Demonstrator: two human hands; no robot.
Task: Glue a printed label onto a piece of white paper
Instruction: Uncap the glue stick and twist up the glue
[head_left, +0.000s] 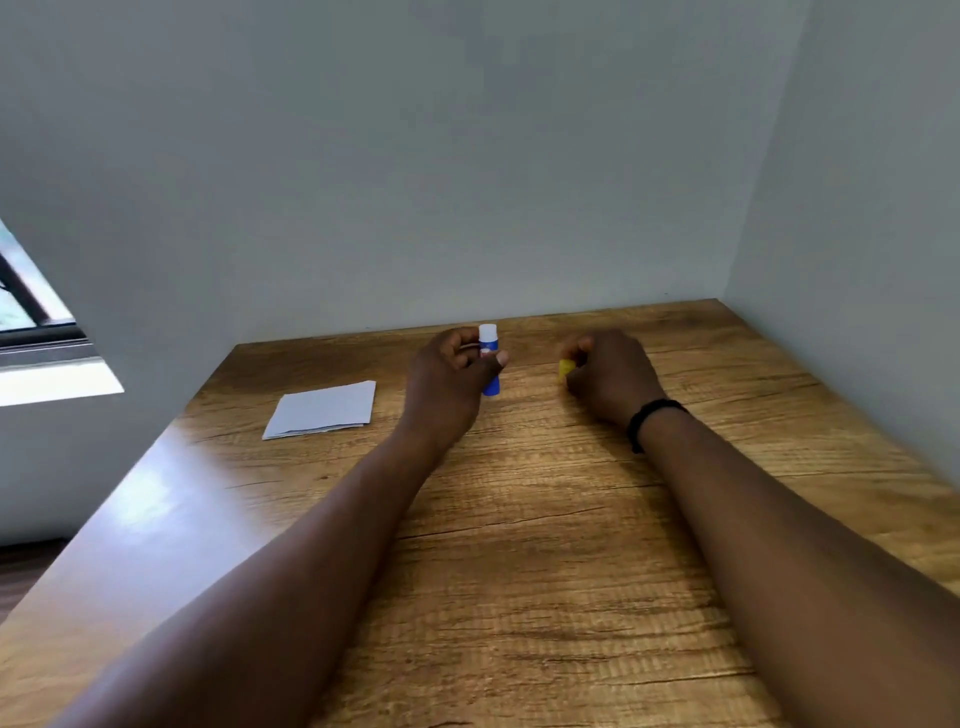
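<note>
My left hand (451, 375) grips a blue glue stick (489, 358) upright near the far middle of the wooden table (545, 545); its white glue end shows at the top, uncapped. To the right, my right hand (608, 375) holds a small yellow cap (565, 370) in curled fingers, low over the table. A small stack of white paper pieces (323, 409) lies flat to the left of my left hand, apart from it. No printed side is visible on the paper.
The table stands in a corner, with a grey wall behind it and another along its right edge. A window (31, 312) and its sill are at the far left. A black band (649, 421) circles my right wrist.
</note>
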